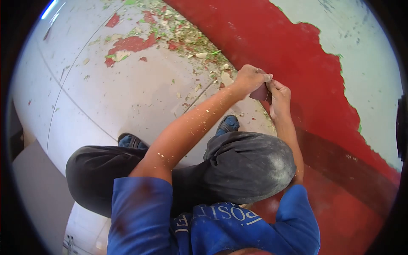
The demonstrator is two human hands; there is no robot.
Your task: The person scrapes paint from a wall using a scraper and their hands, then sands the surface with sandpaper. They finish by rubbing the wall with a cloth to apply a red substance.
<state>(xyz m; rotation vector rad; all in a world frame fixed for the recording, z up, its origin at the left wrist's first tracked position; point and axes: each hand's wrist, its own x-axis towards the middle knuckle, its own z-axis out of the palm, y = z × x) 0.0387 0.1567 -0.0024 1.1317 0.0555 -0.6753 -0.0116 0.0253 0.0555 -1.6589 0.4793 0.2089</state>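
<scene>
My left hand (250, 80) and my right hand (280, 97) meet in front of the red painted wall. Between them is a small, flat reddish-brown piece (259, 92) with a dark edge, pinched by the fingers of both hands; I cannot tell its exact kind. The left thumb and fingertips close over its top, and the right fingers are bent at its right side. Pale flakes dot my left forearm. Behind the hands, the red paint (272, 38) ends in a ragged edge against a pale green-grey surface (361, 55).
Scraps of red, cream and green paint (182, 36) lie along the wall's foot, with a larger red flake (131, 43) on the pale tiled floor (140, 93). My bent knees, one dusted white (278, 165), and sandalled feet (227, 124) are below my arms.
</scene>
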